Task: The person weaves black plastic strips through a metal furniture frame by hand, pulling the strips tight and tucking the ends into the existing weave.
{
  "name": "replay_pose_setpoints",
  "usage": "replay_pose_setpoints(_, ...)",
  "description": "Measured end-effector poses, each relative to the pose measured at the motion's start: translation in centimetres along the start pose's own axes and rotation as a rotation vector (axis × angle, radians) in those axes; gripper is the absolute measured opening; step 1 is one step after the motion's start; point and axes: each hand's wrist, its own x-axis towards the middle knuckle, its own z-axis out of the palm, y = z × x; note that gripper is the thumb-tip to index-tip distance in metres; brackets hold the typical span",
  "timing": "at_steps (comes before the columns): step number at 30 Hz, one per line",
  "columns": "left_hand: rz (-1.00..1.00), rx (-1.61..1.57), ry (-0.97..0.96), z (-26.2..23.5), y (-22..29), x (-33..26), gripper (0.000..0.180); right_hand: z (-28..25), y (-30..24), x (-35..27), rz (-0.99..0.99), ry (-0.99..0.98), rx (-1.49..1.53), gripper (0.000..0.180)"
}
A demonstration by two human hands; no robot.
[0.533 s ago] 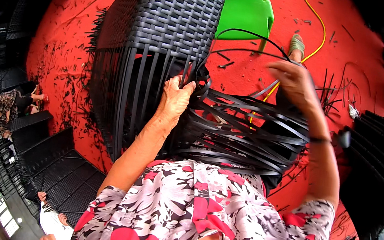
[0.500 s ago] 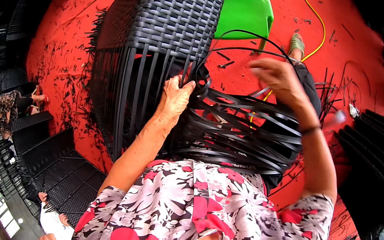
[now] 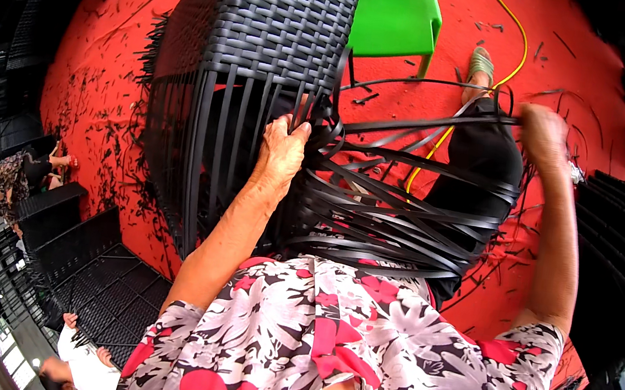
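A large black woven wicker piece [image 3: 279, 25] stands in front of me, its upper part tightly woven. Below the weave, long bare strips [image 3: 197, 156] run down side by side. At the weave's lower edge my left hand [image 3: 283, 152] is closed on the strips, its fingertips partly hidden behind them. Out to the right, my right hand [image 3: 545, 139], slightly blurred, is closed on a flat black plastic strip [image 3: 432, 124] that stretches back to the spot beside my left hand. A bundle of loose black strips [image 3: 395, 229] lies across my lap and right leg.
A green plastic chair [image 3: 398, 21] stands beyond the wicker piece. Strip scraps litter the red floor [image 3: 94, 111], where a yellow cord [image 3: 521, 49] runs. Stacked black wicker pieces [image 3: 613, 250] rise at the right. Black wicker furniture [image 3: 104, 278] and two other people are at the left.
My right hand has swung outward to the right, pulling the strip straighter. My left hand stays at the weave's edge. The wicker piece has shifted slightly left.
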Motion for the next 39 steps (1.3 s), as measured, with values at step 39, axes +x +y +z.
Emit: replay_pose_setpoints(39,-0.105,-0.102,-0.174,-1.1,4.7,-2.3,0.015,-2.0,-18.1,-1.1,-0.591,-0.141,0.409,0.022)
